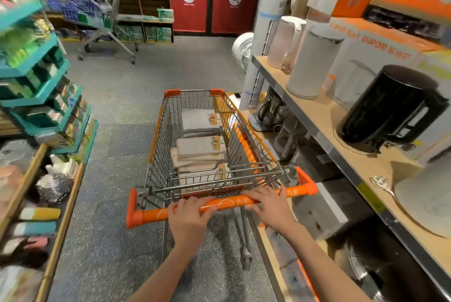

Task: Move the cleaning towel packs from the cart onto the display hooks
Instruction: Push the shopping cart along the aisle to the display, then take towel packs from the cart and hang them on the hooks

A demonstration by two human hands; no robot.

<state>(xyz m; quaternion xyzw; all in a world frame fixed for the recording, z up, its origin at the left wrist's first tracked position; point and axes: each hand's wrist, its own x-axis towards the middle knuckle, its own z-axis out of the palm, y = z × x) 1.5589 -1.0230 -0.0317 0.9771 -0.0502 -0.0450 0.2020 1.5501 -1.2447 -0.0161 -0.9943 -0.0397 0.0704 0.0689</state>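
Between two shop displays: a person stands behind a wire cart in a store aisle, appliance shelving to the right, a teal stand of goods to the left.

Hands: the left hand and the right hand both lie over the orange handle bar; the fingers drape across its top, and whether they wrap underneath cannot be told.

Towel packs: all are in the cart, none on a hook. A grey pack lies toward the far end of the basket; a beige stack lies nearer the handle, each pack carrying a yellow label on its right side. How many packs the stack holds is too hard to count through the wires.

Display hooks: none can be picked out; the task looks barely begun, the cart seemingly on its way to them.

Risk, right side: the cart runs just beside the lower wooden shelf. A slight veer could catch its rim on the shelf edge or on the appliances standing there.

Risk, upper shelf: a black kettle and a white kettle stand near the front edge of the upper shelf; a jolt to the rack might unsettle them.

Risk, ahead: a second cart stands farther down the aisle on the left, an obstacle if the route bends that way.

Risk, load: the beige stack sits unevenly and could slide if the cart stops sharply.

Left bin: a wooden-edged tray holds sponges and a steel scourer.
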